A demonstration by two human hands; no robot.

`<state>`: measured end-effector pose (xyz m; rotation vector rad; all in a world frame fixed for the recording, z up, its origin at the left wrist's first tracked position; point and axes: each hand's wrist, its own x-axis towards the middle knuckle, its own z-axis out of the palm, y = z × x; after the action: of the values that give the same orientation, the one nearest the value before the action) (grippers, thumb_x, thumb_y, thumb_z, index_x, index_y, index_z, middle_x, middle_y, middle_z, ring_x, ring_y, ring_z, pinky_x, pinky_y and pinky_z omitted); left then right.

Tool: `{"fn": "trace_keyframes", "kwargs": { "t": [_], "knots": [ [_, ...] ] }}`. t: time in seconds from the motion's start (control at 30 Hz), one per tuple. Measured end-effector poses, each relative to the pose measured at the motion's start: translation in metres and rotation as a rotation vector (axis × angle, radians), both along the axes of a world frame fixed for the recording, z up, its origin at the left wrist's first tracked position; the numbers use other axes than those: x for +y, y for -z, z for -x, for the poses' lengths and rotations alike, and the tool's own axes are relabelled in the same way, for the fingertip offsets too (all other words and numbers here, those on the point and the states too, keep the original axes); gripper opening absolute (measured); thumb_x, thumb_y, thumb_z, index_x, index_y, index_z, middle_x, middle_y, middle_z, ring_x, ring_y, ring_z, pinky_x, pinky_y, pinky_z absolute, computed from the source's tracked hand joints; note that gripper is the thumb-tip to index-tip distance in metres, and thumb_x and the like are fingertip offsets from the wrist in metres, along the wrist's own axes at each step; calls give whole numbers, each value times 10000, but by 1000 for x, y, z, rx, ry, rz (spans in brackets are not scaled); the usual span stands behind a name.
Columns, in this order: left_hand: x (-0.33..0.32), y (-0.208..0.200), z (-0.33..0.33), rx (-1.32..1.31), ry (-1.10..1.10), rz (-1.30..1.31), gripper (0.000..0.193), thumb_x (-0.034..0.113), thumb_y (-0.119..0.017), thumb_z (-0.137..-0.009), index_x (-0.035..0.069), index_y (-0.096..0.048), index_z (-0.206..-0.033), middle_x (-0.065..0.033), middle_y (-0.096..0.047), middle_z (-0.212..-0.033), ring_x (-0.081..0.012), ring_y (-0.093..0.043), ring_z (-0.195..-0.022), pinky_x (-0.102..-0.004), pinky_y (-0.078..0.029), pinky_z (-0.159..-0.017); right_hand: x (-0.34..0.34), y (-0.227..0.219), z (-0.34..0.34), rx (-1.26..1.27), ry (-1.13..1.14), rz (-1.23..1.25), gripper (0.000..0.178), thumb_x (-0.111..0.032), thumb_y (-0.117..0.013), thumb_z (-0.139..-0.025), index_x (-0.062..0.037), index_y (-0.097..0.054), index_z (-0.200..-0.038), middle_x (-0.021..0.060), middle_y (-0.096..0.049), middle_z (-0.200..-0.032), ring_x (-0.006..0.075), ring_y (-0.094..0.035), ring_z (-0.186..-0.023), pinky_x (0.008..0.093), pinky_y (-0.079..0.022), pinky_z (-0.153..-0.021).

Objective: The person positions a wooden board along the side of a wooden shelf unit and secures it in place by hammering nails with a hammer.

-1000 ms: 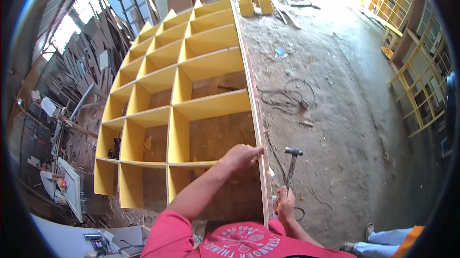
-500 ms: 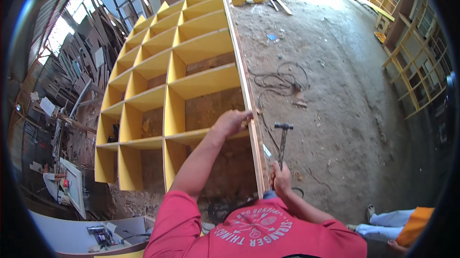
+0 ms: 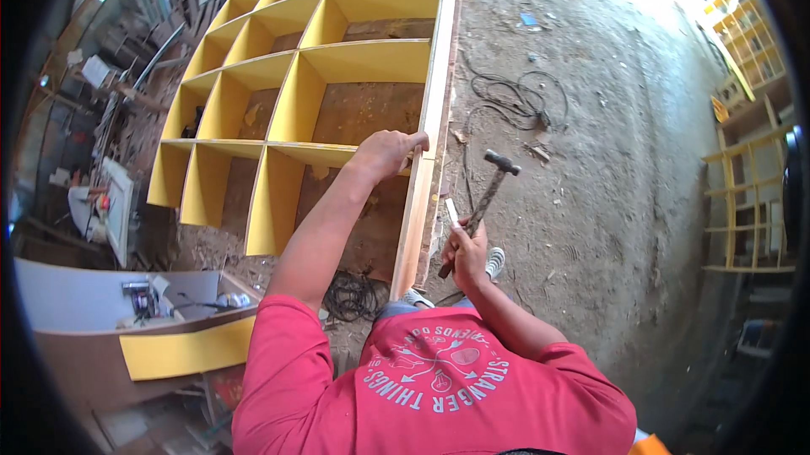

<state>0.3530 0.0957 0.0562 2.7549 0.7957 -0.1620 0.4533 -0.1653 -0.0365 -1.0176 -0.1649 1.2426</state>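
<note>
A large yellow shelf frame of square compartments lies in front of me, with a pale wooden strip along its right edge. My left hand is closed over that strip near the closest cross board, its bent fingers on the inner side. Whether it also pinches something small is hidden. To the right of the strip, my right hand grips a hammer partway along its handle. The dark hammer head points up and away from me, apart from the frame.
Black cable lies coiled on the dirt floor to the right; another dark coil sits below the frame. A wooden box with a yellow panel stands at lower left. More yellow lattice frames lean at far right.
The view has tipped down toward my body, so the frame appears higher. The hammer now leans with its head to the right, more of its handle showing. My left hand stays at the strip.
</note>
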Motion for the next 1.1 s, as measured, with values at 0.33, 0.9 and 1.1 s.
{"fn": "trace_keyframes", "kwargs": {
  "t": [0.33, 0.9, 1.1],
  "knots": [
    [-11, -12, -13, 27, -140, 46, 444, -31, -629, -810, 183, -610, -1198, -142, -770, -1049, -386, -739, -938, -499, -605, -823, -4, 6, 2, 97, -72, 44, 342, -424, -443, -1151, -87, -506, -1147, -42, -385, -620, 70, -338, -418, 271, -309, -355],
    [-6, -3, -10, -22, -84, 10, 434, -28, -613, -816, 188, -621, -1192, -167, -769, -997, -399, -737, -916, -513, -599, -816, 5, 27, 12, -26, 99, 1, 313, -359, -452, -1155, -72, -516, -1048, -33, -434, -605, 85, -376, -401, 283, -333, -354],
    [-8, -10, -16, 0, -88, 11, 439, -43, -606, -817, 189, -624, -1189, -169, -770, -997, -392, -742, -920, -510, -596, -810, 6, 44, 30, -291, -10, 48, 280, -325, -511, -1138, -53, -566, -1096, -14, -505, -670, 99, -494, -554, 335, -402, -493]
  ]
}}
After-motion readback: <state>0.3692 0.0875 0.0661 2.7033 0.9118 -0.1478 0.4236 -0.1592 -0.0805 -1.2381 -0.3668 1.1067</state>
